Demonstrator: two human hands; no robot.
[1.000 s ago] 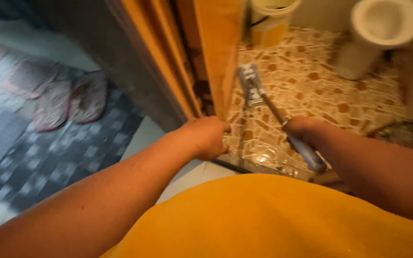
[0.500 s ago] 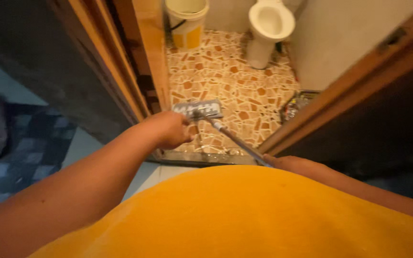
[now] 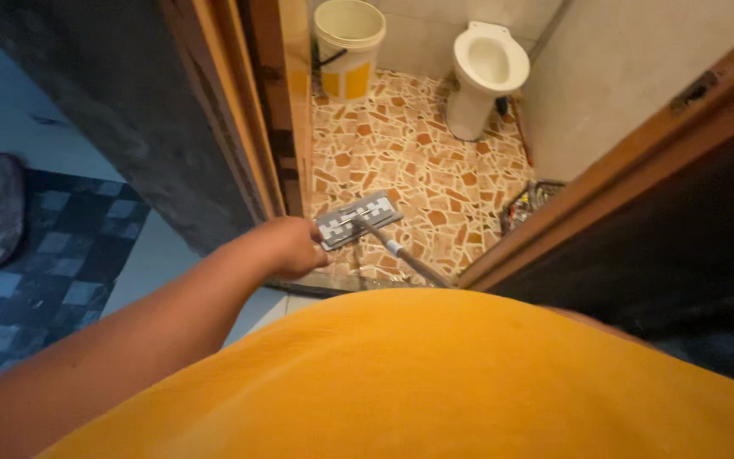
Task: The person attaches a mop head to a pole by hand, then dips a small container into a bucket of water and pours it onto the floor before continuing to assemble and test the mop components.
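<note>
Orange cloth: the person's shirt (image 3: 435,382), filling the lower part of the view and covering the near end of the mop pole.
Left hand: left hand (image 3: 289,246), arm stretched forward, fingers curled inward; whether they grip anything cannot be told, since the knuckles face the camera.
Mop head: flat grey mop head (image 3: 358,219), rectangular with pale markings, just beyond the curled fingers and to their right, very close or touching; contact cannot be told.
Mop pole: metal mop pole (image 3: 405,259), slanting from the mop head back toward the body, right of the fingers.
Right hand: hidden behind the shirt; its grip cannot be seen.
Floor ahead: mosaic tile floor (image 3: 435,161) in brown and cream, beyond the fingers, under the mop head.
Door frame: wooden door frame (image 3: 256,127), just past the fingers, on their left.
Bucket: cream and yellow bucket (image 3: 347,47), far beyond the fingers, by the frame.
Toilet: white toilet (image 3: 486,72), far ahead, right of the bucket.
Rug: chequered dark rug (image 3: 53,272), well left of the fingers.
</note>
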